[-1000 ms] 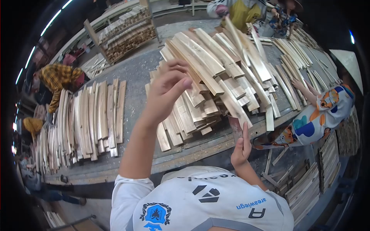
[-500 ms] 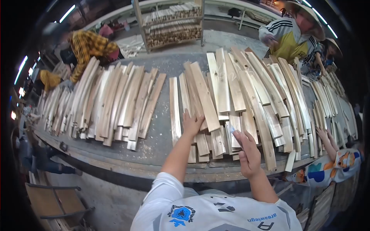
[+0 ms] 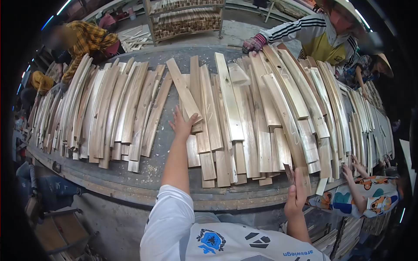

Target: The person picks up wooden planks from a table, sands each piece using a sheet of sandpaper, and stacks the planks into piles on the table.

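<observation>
My left hand (image 3: 183,124) has its fingers spread and rests at the lower end of a slanted wooden slat (image 3: 184,90), at the left side of a wide spread of overlapping slats (image 3: 248,126). Lower right, near the table's front edge, my right hand (image 3: 296,193) holds a thin, dark reddish flat piece (image 3: 288,172) between thumb and fingers. That hand is beside the lower end of a long curved slat (image 3: 299,163). Some slats in the spread bear faint chalk-like marks.
Another row of slats (image 3: 104,108) lies left on the grey table (image 3: 163,135). Across the table, a co-worker's gloved hand (image 3: 254,45) touches slats. Other people stand at the left and right, one with hands (image 3: 348,174) near the right-hand slats. A loaded rack (image 3: 187,21) stands behind.
The pile has become a flatter spread reaching further left. My left hand has moved left to a slanted slat. My right hand has moved lower right, and the co-worker's gloved hand has reached in.
</observation>
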`<state>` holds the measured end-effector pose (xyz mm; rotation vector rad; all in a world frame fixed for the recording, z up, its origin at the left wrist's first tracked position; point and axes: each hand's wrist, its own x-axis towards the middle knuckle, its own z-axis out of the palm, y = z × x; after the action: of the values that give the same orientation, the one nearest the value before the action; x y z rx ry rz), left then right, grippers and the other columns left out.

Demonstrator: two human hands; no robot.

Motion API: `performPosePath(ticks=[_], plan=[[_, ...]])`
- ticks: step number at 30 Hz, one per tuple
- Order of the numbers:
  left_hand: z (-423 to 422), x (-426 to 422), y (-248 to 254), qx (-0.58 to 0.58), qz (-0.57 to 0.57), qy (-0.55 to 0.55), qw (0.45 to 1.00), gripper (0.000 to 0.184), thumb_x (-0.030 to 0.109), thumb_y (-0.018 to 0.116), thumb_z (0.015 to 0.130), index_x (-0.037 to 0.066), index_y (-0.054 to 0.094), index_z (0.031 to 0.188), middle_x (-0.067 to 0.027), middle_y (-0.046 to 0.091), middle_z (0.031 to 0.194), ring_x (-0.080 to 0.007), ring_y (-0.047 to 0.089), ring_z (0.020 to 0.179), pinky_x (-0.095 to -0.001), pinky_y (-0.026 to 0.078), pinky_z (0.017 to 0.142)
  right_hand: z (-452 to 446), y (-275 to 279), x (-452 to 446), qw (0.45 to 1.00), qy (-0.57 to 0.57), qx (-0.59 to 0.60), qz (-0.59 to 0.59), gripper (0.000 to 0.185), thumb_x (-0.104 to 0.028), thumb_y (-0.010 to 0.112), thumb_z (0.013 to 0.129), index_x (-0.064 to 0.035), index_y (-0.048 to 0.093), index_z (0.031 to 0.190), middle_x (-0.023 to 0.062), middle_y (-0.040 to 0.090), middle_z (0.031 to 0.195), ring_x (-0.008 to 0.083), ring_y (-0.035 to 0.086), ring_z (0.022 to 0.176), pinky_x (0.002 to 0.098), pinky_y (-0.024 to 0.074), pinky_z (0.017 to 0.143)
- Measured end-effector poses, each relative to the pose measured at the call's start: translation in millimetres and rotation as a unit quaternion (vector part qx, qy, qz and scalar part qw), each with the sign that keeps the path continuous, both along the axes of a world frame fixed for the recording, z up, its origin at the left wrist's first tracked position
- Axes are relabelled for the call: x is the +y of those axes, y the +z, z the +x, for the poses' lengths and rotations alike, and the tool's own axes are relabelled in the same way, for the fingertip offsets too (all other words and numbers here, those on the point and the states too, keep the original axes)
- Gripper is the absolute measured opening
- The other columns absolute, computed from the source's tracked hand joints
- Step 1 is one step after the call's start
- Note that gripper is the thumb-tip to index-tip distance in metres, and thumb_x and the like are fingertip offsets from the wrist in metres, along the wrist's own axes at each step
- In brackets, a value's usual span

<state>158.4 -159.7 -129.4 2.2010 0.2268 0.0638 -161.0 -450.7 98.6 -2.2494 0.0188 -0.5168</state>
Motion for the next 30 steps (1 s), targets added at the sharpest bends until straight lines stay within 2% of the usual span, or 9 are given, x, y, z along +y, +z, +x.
performPosePath(ticks=[1, 7, 10, 13, 17, 21, 24, 27, 30], plan=[[-2, 2, -1, -0.01, -0.026, -0.031, 0.999, 0.112, 0.066, 0.064, 0.076, 0.001, 0.014, 0.151, -0.0256, 0.022, 0.154, -0.0348, 0.01, 0.147, -0.0514, -0.007, 0.115, -4, -3, -1, 1.0, -0.017, -0.005, -0.009, 0.045, -0.014, 0.04, 0.101, 0.0135, 0.04, 0.136, 0.0273, 0.056, 0.128, 0.0325, 0.056, 0.121, 0.0374, 0.0386, 0.104], [-4, 9, 19, 0.006, -0.157, -0.165, 0.974, 0.118, 0.052, 0.078, 0.07, -0.002, 0.011, 0.151, -0.0253, 0.016, 0.156, -0.0338, 0.008, 0.148, -0.0461, 0.007, 0.119, -10, -8, 0, 1.0, -0.02, 0.019, 0.014, 0.046, -0.015, 0.042, 0.1, 0.0133, 0.042, 0.135, 0.0269, 0.058, 0.125, 0.0329, 0.058, 0.117, 0.0371, 0.0405, 0.101], [-17, 11, 42, -0.002, -0.077, -0.274, 0.959, 0.119, 0.044, 0.083, 0.069, 0.0, 0.01, 0.152, -0.0242, 0.01, 0.158, -0.0326, 0.006, 0.148, -0.0433, 0.012, 0.119, -6, -10, 12, 1.0, -0.014, 0.014, 0.014, 0.046, -0.015, 0.041, 0.1, 0.0134, 0.042, 0.136, 0.0274, 0.057, 0.126, 0.033, 0.058, 0.118, 0.0379, 0.0402, 0.101], [-32, -10, 43, -0.035, 0.079, -0.361, 0.929, 0.116, 0.054, 0.075, 0.072, 0.005, 0.009, 0.153, -0.0227, -0.003, 0.159, -0.0371, -0.002, 0.148, -0.0463, 0.007, 0.119, 7, 0, 32, 0.999, 0.031, 0.005, 0.027, 0.047, -0.014, 0.04, 0.101, 0.0139, 0.038, 0.138, 0.0281, 0.055, 0.129, 0.0333, 0.055, 0.121, 0.0387, 0.0385, 0.104], [-35, -15, 51, -0.035, -0.086, -0.283, 0.955, 0.104, 0.053, 0.067, 0.08, 0.005, 0.01, 0.153, -0.0232, 0.006, 0.158, -0.04, 0.002, 0.147, -0.0495, 0.004, 0.118, 8, 5, 44, 0.997, 0.047, 0.018, 0.057, 0.048, -0.015, 0.04, 0.102, 0.0137, 0.035, 0.139, 0.0278, 0.055, 0.13, 0.0325, 0.054, 0.123, 0.038, 0.0378, 0.104], [-38, -4, 74, 0.002, 0.023, -0.221, 0.975, 0.094, 0.051, 0.062, 0.085, 0.006, 0.016, 0.153, -0.023, 0.013, 0.158, -0.0401, 0.003, 0.147, -0.0504, 0.005, 0.117, 0, 3, 41, 1.0, 0.017, -0.009, -0.003, 0.048, -0.017, 0.04, 0.101, 0.0137, 0.038, 0.138, 0.0262, 0.056, 0.129, 0.0311, 0.054, 0.123, 0.0374, 0.0373, 0.104], [-47, 2, 78, -0.095, -0.077, -0.175, 0.977, 0.068, 0.044, 0.054, 0.093, 0.008, 0.032, 0.147, -0.021, 0.026, 0.153, -0.038, 0.014, 0.145, -0.0528, 0.012, 0.115, -15, 0, 35, 1.0, -0.011, 0.016, 0.017, 0.048, -0.017, 0.04, 0.101, 0.0136, 0.039, 0.137, 0.0254, 0.056, 0.13, 0.0298, 0.053, 0.124, 0.0372, 0.0355, 0.105], [-70, 15, 110, -0.069, -0.516, -0.17, 0.837, 0.04, 0.037, 0.051, 0.098, 0.014, 0.047, 0.13, -0.0122, 0.039, 0.142, -0.0324, 0.025, 0.14, -0.0553, 0.02, 0.113, -18, 5, 35, 0.996, -0.019, 0.021, 0.088, 0.048, -0.017, 0.04, 0.101, 0.0134, 0.038, 0.139, 0.0255, 0.053, 0.134, 0.0288, 0.05, 0.126, 0.0362, 0.0324, 0.107], [-113, 18, 181, -0.047, -0.825, -0.239, 0.511, 0.02, 0.033, 0.051, 0.099, 0.019, 0.054, 0.113, -0.0037, 0.046, 0.132, -0.0268, 0.032, 0.135, -0.0552, 0.026, 0.113, -15, 5, 35, 0.997, -0.023, -0.003, 0.08, 0.048, -0.016, 0.039, 0.101, 0.0127, 0.037, 0.14, 0.025, 0.05, 0.137, 0.0286, 0.048, 0.128, 0.035, 0.0319, 0.108]])
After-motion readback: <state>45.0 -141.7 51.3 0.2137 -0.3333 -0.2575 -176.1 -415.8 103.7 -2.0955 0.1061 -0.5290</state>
